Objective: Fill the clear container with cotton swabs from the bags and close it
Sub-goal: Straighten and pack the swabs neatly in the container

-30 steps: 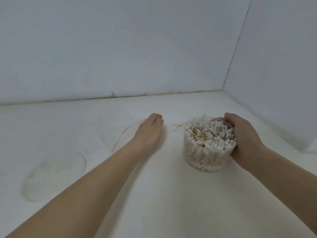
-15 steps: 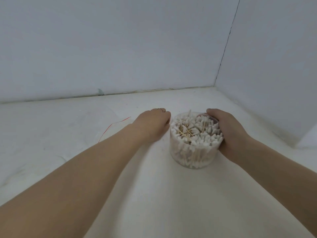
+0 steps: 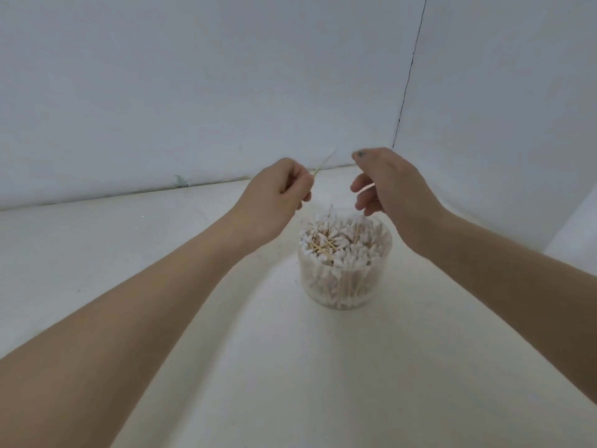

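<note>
Pinching one swab (image 3: 323, 163), left hand (image 3: 277, 195) hovers over swab-packed container (image 3: 344, 263) (lidless); right hand (image 3: 391, 185) loosely curled, holding nothing.

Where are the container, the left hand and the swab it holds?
container (image 3: 342, 286), head view, on its clear side wall.
left hand (image 3: 274, 195), head view, on the back of the hand.
swab (image 3: 324, 163), head view, on the thin stick above the fingers.
</note>
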Available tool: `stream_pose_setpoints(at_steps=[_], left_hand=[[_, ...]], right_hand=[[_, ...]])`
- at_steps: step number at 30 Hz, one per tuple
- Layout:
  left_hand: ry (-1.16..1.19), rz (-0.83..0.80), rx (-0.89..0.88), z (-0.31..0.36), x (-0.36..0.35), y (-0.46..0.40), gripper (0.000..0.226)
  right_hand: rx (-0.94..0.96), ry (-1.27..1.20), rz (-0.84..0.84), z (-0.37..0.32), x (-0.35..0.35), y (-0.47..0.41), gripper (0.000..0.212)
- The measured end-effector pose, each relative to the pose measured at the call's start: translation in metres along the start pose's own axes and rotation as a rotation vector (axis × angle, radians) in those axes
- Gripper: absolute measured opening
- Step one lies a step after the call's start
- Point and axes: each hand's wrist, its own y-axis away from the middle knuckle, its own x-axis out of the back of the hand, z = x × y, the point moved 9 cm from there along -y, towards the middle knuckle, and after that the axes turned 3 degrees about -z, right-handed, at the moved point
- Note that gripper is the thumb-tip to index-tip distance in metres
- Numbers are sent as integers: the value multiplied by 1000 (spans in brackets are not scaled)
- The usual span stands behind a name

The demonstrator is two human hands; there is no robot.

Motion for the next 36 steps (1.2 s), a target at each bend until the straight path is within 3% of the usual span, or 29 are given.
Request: stream_pose_setpoints(at_steps=[4,8,13,15,19,22,27,36], left_hand=[[8,-80,-112,32,-14,14,16],[55,-65,-88,27,-14,20,16],[83,-42,-51,16,-10,27,12],[57,-42,-15,11,-7,28,17],[104,-8,108,-5,1,31,26],[167,-44,190,-14,-7,34,27],[259,-105,284,-21,-23,39,33],[416,-121,413,-24,-38,43,40]], right_hand=[[73,35,-53,-20,-14,3,31],[120,-16,6,-28,-11,9,22],[29,-132,-104,-20,-22,11,14],[51,-50,-145,-24,-23,12,15],[171,416,-224,-37,-28,18,17],[240,608,-283,-42,-36,26,19],[309,678,-301,-49,-45,29,20],[214,794,-346,-27,-58,31,40]])
